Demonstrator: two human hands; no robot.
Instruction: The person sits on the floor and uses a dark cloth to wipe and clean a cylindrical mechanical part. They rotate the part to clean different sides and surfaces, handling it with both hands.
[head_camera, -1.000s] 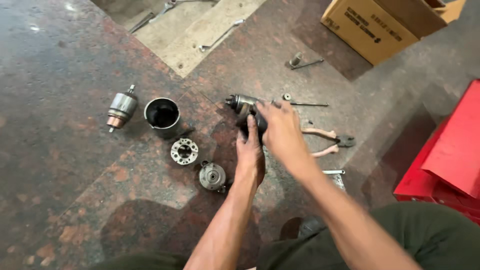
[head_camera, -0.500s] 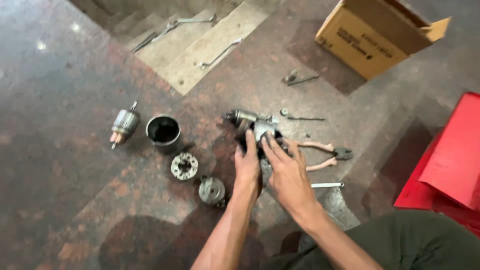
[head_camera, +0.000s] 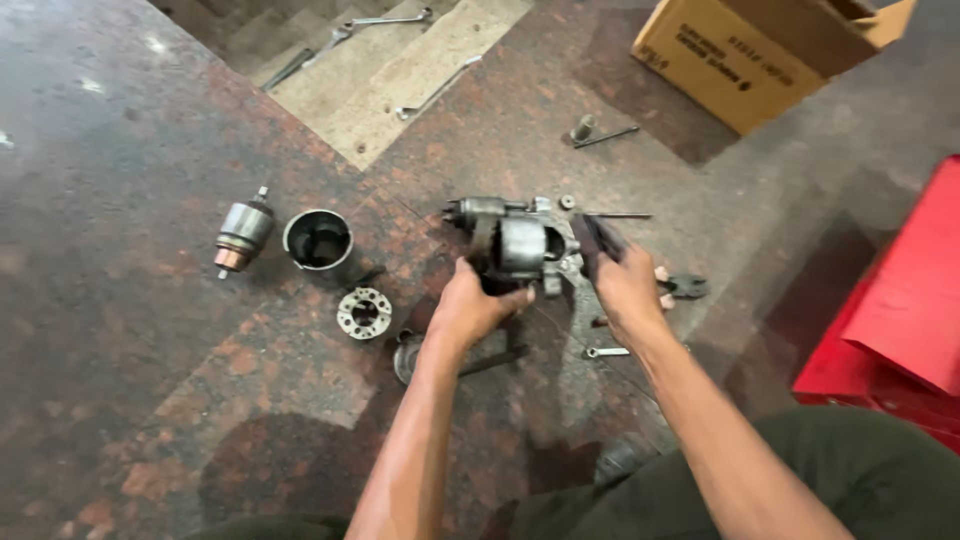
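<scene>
Hands on a grimy motor housing (head_camera: 520, 245) — lifted just above the stone floor (head_camera: 120, 400).
Left hand (head_camera: 470, 305) has its fingers wrapped round the body, right hand (head_camera: 628, 285) fingers grip the far end — a rotor (head_camera: 240, 232), a metal cup (head_camera: 318, 240) and a round plate (head_camera: 364, 312) lie to the left.

left hand (head_camera: 470, 305) closed grip, right hand (head_camera: 628, 285) curled
</scene>
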